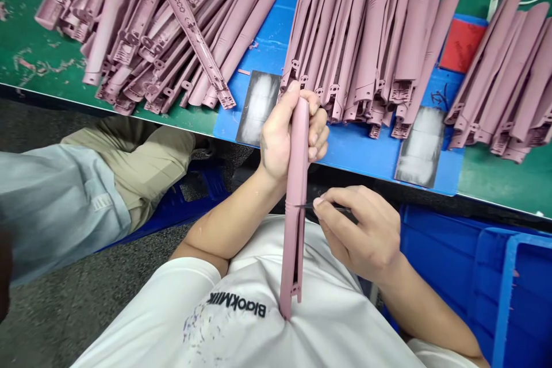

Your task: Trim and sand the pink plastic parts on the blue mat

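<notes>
A worker seated at the near edge of a green bench (52, 63) holds a long pink moulded part (297, 230) off the bench and over the lap. It stands nearly upright, its lower end resting against a white shirt (194, 299). The left hand (288, 138) has its fingers wrapped shut round the part's upper end. The right hand (366, 236) pinches a thin dark blade (321, 207) between thumb and forefinger, the tip touching the part's edge about midway down.

By the look of it, the step in hand is trimming or scraping that edge. Carrying the blade further along would call for a firm hold from the left hand and a shallow, steady blade angle, so the tip neither digs in nor skips toward the fingers.

Like parts lie in three heaps on the bench: a left pile (164, 29) toward the far-left corner, a middle pile (366, 40) on a blue mat (267, 40) at the near edge, and a right pile (504, 80) at the right edge. A blue crate (474, 276) stands below the bench on the right, and another person's trouser leg (142, 161) shows on the left.

Dark print (237, 305) on the shirt appears to read "BlackMilk", seen the wrong way up. A black scrawl (440, 98) on the mat cannot be read.
</notes>
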`<state>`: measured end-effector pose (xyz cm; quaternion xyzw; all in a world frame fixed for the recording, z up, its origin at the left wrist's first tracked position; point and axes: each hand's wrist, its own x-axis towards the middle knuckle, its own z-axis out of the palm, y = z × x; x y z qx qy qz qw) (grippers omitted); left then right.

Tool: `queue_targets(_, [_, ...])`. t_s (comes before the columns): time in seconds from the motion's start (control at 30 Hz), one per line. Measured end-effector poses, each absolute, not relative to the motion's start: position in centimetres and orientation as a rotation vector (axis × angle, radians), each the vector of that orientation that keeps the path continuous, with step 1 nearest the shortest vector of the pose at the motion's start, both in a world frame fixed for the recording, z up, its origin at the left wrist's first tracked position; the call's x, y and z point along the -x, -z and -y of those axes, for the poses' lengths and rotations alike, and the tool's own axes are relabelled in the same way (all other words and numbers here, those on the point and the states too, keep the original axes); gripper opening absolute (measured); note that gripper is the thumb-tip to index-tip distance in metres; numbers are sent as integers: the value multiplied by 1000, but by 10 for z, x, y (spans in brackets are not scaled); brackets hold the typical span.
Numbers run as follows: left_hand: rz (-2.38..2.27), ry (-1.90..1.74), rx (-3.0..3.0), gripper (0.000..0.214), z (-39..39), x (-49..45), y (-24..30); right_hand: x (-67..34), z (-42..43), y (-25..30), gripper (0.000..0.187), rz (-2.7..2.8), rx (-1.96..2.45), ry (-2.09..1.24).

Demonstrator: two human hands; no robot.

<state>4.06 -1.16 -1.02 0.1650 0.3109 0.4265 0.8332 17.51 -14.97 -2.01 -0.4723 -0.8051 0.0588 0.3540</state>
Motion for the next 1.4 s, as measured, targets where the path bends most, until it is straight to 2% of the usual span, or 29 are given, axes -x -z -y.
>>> queue_targets(0.57, [-635,-898,-353,65,13,-41,12,-186,169,11,11,2273,1051,-226])
queue_targets(0.73, [-575,-911,-398,67,12,-40,15,-188,164,14,9,2198,915,-575])
queue_targets(0.83, [-566,-914,-381,65,12,-40,15,-184,161,22,11,1931,1039,-776])
queue_targets(1.0, [-564,-915,-389,65,10,-42,12,-178,157,29,22,1755,1259,-878])
queue_targets(1.1, [-565,-907,-399,64,9,-44,11,-182,142,25,25,1769,1355,-775])
queue_targets(1.27, [-541,-929,-461,57,11,-46,13,-193,96,11,16,1874,1385,-242])
queue_targets(1.33, [-550,-937,-468,54,11,-47,14,-194,79,5,12,1896,1373,-212])
queue_targets(1.37, [-565,-938,-463,53,11,-47,14,-195,72,2,14,1908,1353,-257])
queue_targets(1.4, [-582,-936,-456,54,11,-47,14,-195,66,0,24,1922,1321,-326])
